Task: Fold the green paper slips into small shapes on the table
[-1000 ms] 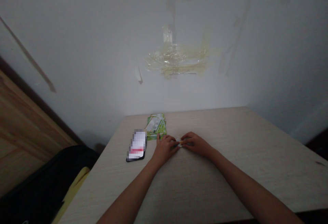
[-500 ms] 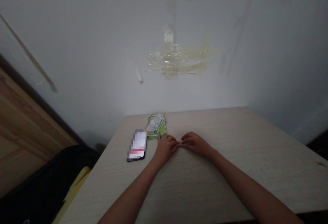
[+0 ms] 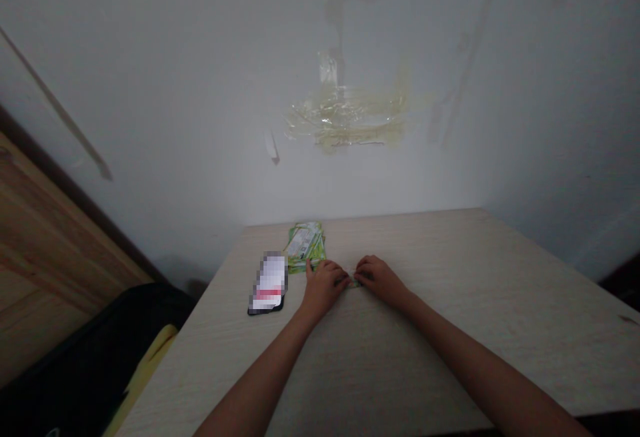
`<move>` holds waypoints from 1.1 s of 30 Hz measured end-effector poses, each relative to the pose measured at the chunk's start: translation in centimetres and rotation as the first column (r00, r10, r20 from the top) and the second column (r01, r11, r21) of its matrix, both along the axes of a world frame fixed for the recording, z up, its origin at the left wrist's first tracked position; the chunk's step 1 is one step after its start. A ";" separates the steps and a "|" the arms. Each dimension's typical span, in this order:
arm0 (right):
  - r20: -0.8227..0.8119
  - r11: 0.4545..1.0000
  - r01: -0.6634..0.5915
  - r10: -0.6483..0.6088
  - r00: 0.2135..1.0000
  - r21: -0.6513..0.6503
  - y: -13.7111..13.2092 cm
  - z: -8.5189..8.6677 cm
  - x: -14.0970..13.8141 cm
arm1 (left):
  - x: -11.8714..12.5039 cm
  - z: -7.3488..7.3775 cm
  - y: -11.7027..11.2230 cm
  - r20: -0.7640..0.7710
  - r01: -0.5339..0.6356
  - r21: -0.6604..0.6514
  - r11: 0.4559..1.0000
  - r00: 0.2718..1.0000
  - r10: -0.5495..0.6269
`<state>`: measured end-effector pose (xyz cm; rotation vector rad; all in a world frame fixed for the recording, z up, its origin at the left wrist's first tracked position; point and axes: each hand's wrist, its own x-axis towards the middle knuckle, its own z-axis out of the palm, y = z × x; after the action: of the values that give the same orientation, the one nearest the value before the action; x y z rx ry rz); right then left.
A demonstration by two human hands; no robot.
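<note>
Both my hands rest on a pale wooden table (image 3: 450,330), fingertips meeting near its middle. My left hand (image 3: 323,286) and my right hand (image 3: 379,278) have their fingers curled and pinch a small pale-green thing (image 3: 353,282) between them; it is too small to name. A stack of green and white packets (image 3: 305,246) lies just beyond my left hand, close to the wall. A phone (image 3: 269,284) lies flat to the left of my left hand.
The table stands against a white wall with old tape remains (image 3: 345,114). A black and yellow seat (image 3: 100,370) stands left of the table. A wooden panel (image 3: 45,264) fills the far left.
The hands have stayed in place; the small thing between the fingertips shows less of its pale side and looks greener now.
</note>
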<state>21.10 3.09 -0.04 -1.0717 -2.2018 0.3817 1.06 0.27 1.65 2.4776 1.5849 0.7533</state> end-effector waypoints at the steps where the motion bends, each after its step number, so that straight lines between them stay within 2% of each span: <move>1: 0.005 1.000 0.019 -0.019 1.000 0.000 0.0 0.0 0.0 | 0.0 0.1 0.0 0.001 -0.007 -0.003 1.000 1.000 0.007; 13: 0.105 0.981 0.190 -0.186 0.977 -0.026 0.1 0.2 -0.5 | 0.5 1.0 0.3 0.014 -0.058 -0.075 0.996 0.998 0.060; 24: 0.148 0.971 0.233 -0.224 0.963 -0.045 0.2 0.5 -0.8 | 0.6 1.0 0.4 -0.003 -0.078 -0.092 0.993 0.997 0.078; 33: 0.187 0.961 0.276 -0.270 0.945 -0.008 -0.3 0.9 -1.1 | 0.7 0.9 0.4 -0.005 -0.097 -0.096 0.991 0.995 0.097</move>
<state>19.99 2.80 0.87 -1.4605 -2.1688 0.2035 1.79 0.69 2.54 2.3493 1.7097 0.6715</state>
